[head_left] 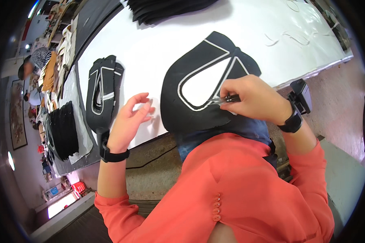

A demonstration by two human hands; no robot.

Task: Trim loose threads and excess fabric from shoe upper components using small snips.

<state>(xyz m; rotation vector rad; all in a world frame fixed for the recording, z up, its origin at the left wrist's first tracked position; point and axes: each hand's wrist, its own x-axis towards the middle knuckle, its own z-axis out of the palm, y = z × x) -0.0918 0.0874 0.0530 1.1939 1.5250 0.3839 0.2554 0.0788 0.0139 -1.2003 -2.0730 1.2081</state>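
A curved black fabric piece [178,77], edged with white tape around a teardrop-shaped opening, lies flat on the white table and overhangs its near edge. My right hand [251,95] is closed around a pair of small thread snips [230,99] with a dark handle and metal blades. The blades point left, at the white-taped lower rim of the opening. My left hand [134,113] hovers open, fingers apart and bent, holding nothing. It is nearest to a folded bundle of black pieces [94,89] with white tape, just to its left.
At the far edge of the white table [247,20] sits a stack of black fabric [166,10]. Loose white threads [292,38] are scattered at the far right. More black pieces [63,129] are piled on the left, beside racks of hanging material. Other people are farther back at left.
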